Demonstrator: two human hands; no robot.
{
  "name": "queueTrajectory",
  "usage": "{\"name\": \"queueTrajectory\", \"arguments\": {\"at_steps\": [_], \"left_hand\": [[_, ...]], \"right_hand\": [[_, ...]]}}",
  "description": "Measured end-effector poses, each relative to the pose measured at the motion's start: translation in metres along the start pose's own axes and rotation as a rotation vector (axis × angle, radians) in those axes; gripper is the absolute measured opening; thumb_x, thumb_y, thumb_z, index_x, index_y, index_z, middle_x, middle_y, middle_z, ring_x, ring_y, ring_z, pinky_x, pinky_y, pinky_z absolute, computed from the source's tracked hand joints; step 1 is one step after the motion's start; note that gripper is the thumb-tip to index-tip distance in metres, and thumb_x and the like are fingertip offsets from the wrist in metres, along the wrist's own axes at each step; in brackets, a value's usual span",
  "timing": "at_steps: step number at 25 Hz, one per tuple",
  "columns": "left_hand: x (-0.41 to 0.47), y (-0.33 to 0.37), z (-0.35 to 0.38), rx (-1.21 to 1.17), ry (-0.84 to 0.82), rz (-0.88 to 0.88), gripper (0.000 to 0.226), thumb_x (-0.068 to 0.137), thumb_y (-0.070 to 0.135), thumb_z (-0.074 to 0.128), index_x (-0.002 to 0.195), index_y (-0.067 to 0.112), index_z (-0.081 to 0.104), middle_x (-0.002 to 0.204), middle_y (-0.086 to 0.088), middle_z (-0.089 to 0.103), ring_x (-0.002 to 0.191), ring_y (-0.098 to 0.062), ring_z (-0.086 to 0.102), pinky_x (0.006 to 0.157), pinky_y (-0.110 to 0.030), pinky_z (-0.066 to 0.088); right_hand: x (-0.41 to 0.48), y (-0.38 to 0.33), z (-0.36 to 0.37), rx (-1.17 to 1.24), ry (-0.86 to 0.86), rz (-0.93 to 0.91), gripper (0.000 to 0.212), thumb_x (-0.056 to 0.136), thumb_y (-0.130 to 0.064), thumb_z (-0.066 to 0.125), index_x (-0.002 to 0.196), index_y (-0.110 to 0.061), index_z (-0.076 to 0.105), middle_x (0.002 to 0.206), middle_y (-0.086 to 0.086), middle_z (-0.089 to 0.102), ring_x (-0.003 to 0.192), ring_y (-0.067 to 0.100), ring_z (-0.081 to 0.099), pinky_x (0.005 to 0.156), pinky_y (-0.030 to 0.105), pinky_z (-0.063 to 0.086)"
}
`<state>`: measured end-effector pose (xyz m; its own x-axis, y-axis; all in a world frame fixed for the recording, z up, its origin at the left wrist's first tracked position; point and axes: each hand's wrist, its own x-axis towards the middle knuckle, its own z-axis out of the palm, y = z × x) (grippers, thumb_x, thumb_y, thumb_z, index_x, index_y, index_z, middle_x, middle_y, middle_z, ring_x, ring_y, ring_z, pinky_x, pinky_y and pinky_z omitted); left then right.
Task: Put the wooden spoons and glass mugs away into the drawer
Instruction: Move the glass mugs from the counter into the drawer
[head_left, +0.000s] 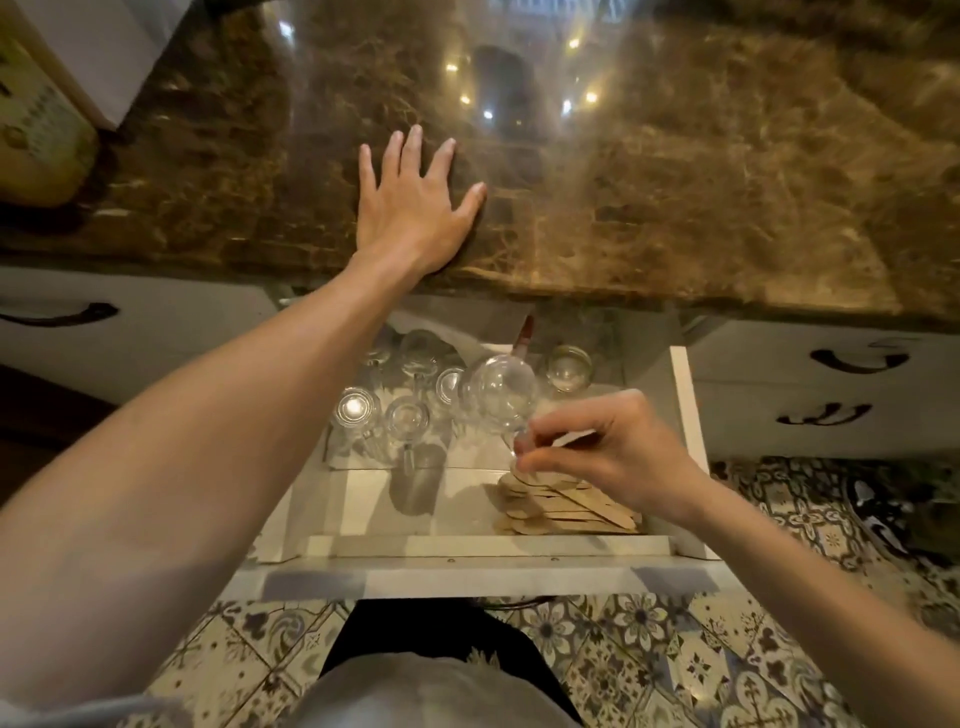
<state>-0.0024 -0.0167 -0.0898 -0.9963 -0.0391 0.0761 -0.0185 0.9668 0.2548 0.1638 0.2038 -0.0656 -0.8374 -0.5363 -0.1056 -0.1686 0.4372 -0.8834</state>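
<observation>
Marble desk (701, 197) edge: left hand (410, 213) flat, fingers (413, 150) spread. Over drawer's (688, 410) right side, right hand (623, 457) pinching mug (501, 392) handle, spoons (566, 512) beneath.

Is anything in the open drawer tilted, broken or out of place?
Nothing looks broken. Only the glass mug pinched by the right hand is tilted; the other mugs stand together in the drawer, wooden spoons piled in front.

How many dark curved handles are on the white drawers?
3: one dark curved handle at left; upper right handle; lower right handle. That of the open white drawer may be hidden.
</observation>
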Motion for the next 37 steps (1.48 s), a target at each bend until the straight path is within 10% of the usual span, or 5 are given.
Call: {"name": "queueTrajectory", "arguments": {"at_steps": [13, 31, 37], "left_hand": [[-0.001, 0.002, -0.003, -0.007, 0.006, -0.007, 0.065, 0.093, 0.059, 0.027, 0.147, 0.024, 0.026, 0.158, -0.011, 0.016, 0.146, -0.025, 0.007, 0.117, -0.048, -0.002], [0.004, 0.001, -0.003, -0.019, 0.007, 0.005, 0.065, 0.091, 0.059, 0.030, 0.145, 0.023, 0.028, 0.157, -0.012, 0.017, 0.145, -0.027, 0.008, 0.117, -0.049, -0.002], [0.003, 0.002, -0.005, -0.031, 0.006, 0.010, 0.064, 0.091, 0.059, 0.031, 0.145, 0.023, 0.029, 0.156, -0.011, 0.018, 0.145, -0.027, 0.009, 0.117, -0.049, -0.002]], "right_hand": [[0.022, 0.075, 0.047, -0.374, -0.414, 0.004, 0.008, 0.078, -0.023, 0.070, 0.078, -0.017, 0.075, 0.069, 0.000, 0.071, 0.063, 0.016, 0.060, 0.063, 0.021, 0.044], [0.038, 0.105, 0.069, -0.358, -0.339, 0.111, 0.012, 0.079, -0.017, 0.074, 0.091, -0.013, 0.075, 0.086, -0.001, 0.076, 0.074, -0.014, 0.054, 0.065, -0.002, 0.034], [0.024, 0.042, 0.061, -0.369, -0.109, 0.212, 0.032, 0.084, -0.035, 0.069, 0.114, -0.023, 0.068, 0.109, -0.006, 0.072, 0.095, 0.005, 0.066, 0.080, 0.025, 0.053]]}}
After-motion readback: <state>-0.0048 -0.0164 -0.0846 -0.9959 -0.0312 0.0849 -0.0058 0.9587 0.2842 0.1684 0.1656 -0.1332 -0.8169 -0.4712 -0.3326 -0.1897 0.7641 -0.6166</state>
